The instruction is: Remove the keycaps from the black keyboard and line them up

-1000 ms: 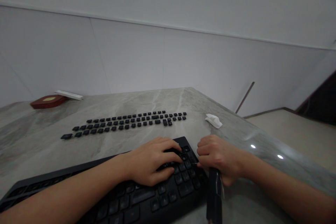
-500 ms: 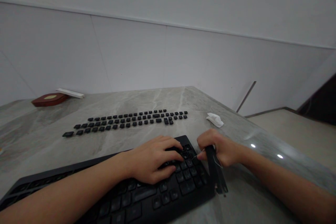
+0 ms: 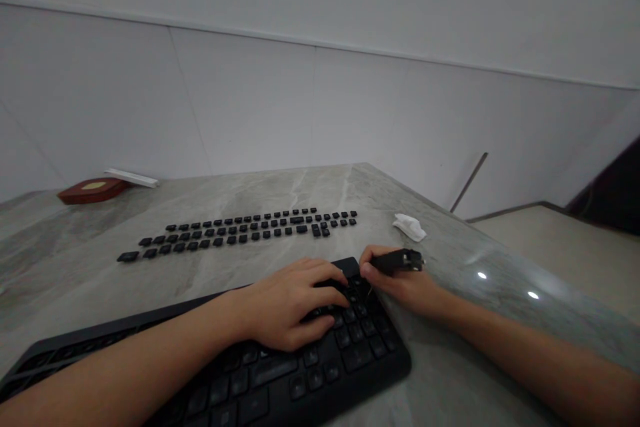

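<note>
A black keyboard (image 3: 345,380) lies at an angle across the near part of the tabletop, with keys off its far rows. My left hand (image 3: 295,303) rests on it, fingers spread over the keys near the right end. My right hand (image 3: 407,288) grips the dark handle of a keycap puller (image 3: 397,261) over the keyboard's far right corner. The handle points right, and a bit of thin wire shows below the fingers. Whether the wire touches a key, I cannot tell. Behind the keyboard, loose black keycaps (image 3: 231,239) are laid out in rows.
Right of the keycaps lies a crumpled white tissue (image 3: 410,227). A reddish-brown box (image 3: 95,191) and a white bar-shaped object (image 3: 133,177) sit at the back left by the wall. The grey marbled table (image 3: 280,190) ends along its right edge, with floor beyond.
The keycap puller's handle has swung from pointing down toward me to lying sideways, pointing right. My right hand has turned and shifted slightly left. My left hand stays in place.
</note>
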The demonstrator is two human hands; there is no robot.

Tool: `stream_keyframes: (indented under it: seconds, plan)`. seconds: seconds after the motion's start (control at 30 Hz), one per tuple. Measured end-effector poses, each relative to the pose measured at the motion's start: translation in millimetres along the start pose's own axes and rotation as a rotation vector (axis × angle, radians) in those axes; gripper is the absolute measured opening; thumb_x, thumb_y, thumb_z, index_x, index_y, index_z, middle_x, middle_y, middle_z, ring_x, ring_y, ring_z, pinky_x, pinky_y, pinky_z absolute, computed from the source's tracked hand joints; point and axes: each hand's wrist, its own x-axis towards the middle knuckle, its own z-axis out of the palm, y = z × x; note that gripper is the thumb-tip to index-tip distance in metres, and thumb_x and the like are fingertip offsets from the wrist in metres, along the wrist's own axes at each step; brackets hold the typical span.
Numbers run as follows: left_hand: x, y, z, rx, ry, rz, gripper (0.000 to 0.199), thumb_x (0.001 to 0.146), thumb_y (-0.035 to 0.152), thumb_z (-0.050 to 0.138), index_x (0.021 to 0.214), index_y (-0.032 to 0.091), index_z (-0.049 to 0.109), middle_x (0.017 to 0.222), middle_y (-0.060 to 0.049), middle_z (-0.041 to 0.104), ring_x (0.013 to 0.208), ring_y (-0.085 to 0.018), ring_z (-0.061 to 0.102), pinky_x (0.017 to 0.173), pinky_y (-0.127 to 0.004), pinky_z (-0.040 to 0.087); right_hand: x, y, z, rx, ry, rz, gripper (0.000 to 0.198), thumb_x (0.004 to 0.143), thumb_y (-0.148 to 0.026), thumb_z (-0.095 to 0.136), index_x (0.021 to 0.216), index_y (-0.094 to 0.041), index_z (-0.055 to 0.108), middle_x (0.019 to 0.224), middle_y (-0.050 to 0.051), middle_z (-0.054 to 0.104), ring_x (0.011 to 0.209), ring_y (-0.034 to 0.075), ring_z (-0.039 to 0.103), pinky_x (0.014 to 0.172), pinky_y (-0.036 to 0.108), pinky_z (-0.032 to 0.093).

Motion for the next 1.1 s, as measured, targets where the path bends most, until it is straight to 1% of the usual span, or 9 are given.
stream_keyframes:
  seconds: [0.1, 0.2, 0.53, 0.67, 0.77, 0.87, 0.97, 1.03, 1.1]
  plan:
    - [-0.3, -0.5, 0.3, -0.002, 0.004, 0.005, 0.029, 0.089, 0.021, 0.052, 0.117, 0.018, 0.059, 0.124, -0.013, 0.056, 0.111, -0.026, 0.057, 0.099, -0.044, 0.047, 1.3, 0.5, 6.0, 0.026, 0.060, 0.095, 0.053, 0.081, -0.069, 0.059, 0.068, -0.017, 0.056, 0.058, -0.003, 0.047, 0.055, 0.012, 0.041, 0.053, 0.026, 0.034]
    - [-0.3, -1.3, 0.7, 0.005, -0.001, 0.003, 0.030, 0.088, 0.021, 0.052, 0.117, 0.018, 0.059, 0.125, -0.013, 0.056, 0.111, -0.026, 0.056, 0.100, -0.044, 0.046, 2.7, 4.9, 9.9, 0.072, 0.072, 0.132, 0.058, 0.079, -0.074, 0.056, 0.063, -0.018, 0.054, 0.052, -0.004, 0.043, 0.050, 0.011, 0.038, 0.049, 0.026, 0.031]
    - [0.1, -0.2, -0.6, 0.009, -0.031, -0.010, 0.029, 0.089, 0.021, 0.052, 0.117, 0.017, 0.058, 0.128, -0.012, 0.054, 0.114, -0.026, 0.054, 0.102, -0.043, 0.044, 0.2, 16.1, 22.9, 0.236, 0.181, 0.133, 0.061, 0.085, -0.074, 0.047, 0.059, -0.019, 0.047, 0.053, -0.004, 0.038, 0.048, 0.010, 0.034, 0.045, 0.026, 0.026]
    - [1.2, 1.1, -2.5, 0.027, -0.064, -0.013, 0.027, 0.093, 0.025, 0.050, 0.118, 0.017, 0.057, 0.128, -0.013, 0.055, 0.115, -0.026, 0.054, 0.103, -0.043, 0.043, -0.9, 11.8, 26.6, 0.250, 0.230, 0.076, 0.064, 0.085, -0.075, 0.046, 0.056, -0.018, 0.048, 0.054, -0.003, 0.040, 0.053, 0.012, 0.037, 0.052, 0.028, 0.031]
    - [3.5, 3.5, -4.6, 0.050, -0.129, -0.018, 0.029, 0.097, 0.033, 0.048, 0.119, 0.016, 0.057, 0.130, -0.013, 0.055, 0.120, -0.028, 0.051, 0.106, -0.044, 0.040, 0.1, 6.4, 33.3, 0.399, 0.261, 0.042, 0.063, 0.087, -0.072, 0.048, 0.054, -0.018, 0.047, 0.056, -0.002, 0.042, 0.056, 0.012, 0.040, 0.057, 0.029, 0.036]
    - [6.4, 7.1, -5.4, 0.052, -0.154, -0.028, 0.040, 0.098, 0.041, 0.047, 0.131, 0.018, 0.051, 0.137, -0.013, 0.051, 0.127, -0.029, 0.047, 0.109, -0.046, 0.036, 3.3, 0.3, 40.7, 0.657, 0.304, 0.058, 0.062, 0.086, -0.067, 0.055, 0.051, -0.019, 0.042, 0.050, -0.004, 0.039, 0.051, 0.011, 0.040, 0.057, 0.027, 0.040]
    - [10.5, 12.3, -3.5, 0.049, -0.173, -0.055, 0.049, 0.099, 0.047, 0.044, 0.143, 0.026, 0.043, 0.151, -0.012, 0.038, 0.137, -0.034, 0.037, 0.110, -0.053, 0.034, 4.8, -6.3, 44.8, 0.814, 0.319, 0.119, 0.062, 0.081, -0.065, 0.064, 0.049, -0.019, 0.037, 0.045, -0.007, 0.032, 0.041, 0.007, 0.032, 0.042, 0.023, 0.032]
    - [13.8, 16.3, -0.9, 0.059, -0.202, -0.091, 0.053, 0.098, 0.052, 0.042, 0.146, 0.029, 0.040, 0.156, -0.011, 0.031, 0.141, -0.039, 0.029, 0.108, -0.062, 0.032, 4.0, -10.2, 45.9, 0.831, 0.313, 0.147, 0.062, 0.079, -0.064, 0.067, 0.048, -0.019, 0.037, 0.043, -0.008, 0.030, 0.037, 0.005, 0.027, 0.036, 0.022, 0.022]
    - [16.8, 20.1, 1.8, 0.068, -0.231, -0.123, 0.057, 0.097, 0.055, 0.042, 0.148, 0.030, 0.036, 0.157, -0.010, 0.029, 0.143, -0.043, 0.024, 0.106, -0.070, 0.028, 2.5, -13.4, 46.8, 0.810, 0.319, 0.154, 0.062, 0.077, -0.063, 0.069, 0.047, -0.019, 0.038, 0.043, -0.008, 0.030, 0.036, 0.004, 0.025, 0.036, 0.021, 0.018]
